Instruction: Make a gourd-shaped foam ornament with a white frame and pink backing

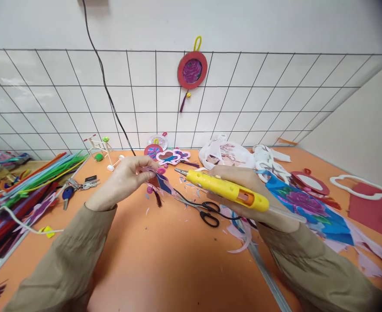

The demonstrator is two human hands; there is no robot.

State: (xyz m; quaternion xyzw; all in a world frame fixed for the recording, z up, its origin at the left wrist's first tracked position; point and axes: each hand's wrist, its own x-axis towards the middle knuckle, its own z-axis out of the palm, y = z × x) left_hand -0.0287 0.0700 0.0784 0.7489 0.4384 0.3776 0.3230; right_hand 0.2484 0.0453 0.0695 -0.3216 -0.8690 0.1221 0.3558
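My left hand (131,180) pinches a small pink-edged ornament (161,182) by its upper left side. A dark tassel (157,198) and a round pink bead (150,190) hang from its lower edge, and a bright pink piece shows on top. Wrapped around a yellow hot glue gun (221,186) is my right hand (259,186). The gun's metal nozzle points left, a short gap away from the ornament. A clear glue stick (288,213) protrudes from its back end. Black-handled scissors (209,213) lie on the orange table just below the gun.
Finished pink ornaments (168,156) and a white plastic bag (226,152) sit along the back. Keys (87,184) and coloured pipe cleaners (54,173) are at left. Blue floral fabric (308,206) and a red sheet (373,212) lie at right. A round ornament (192,70) hangs on the wall.
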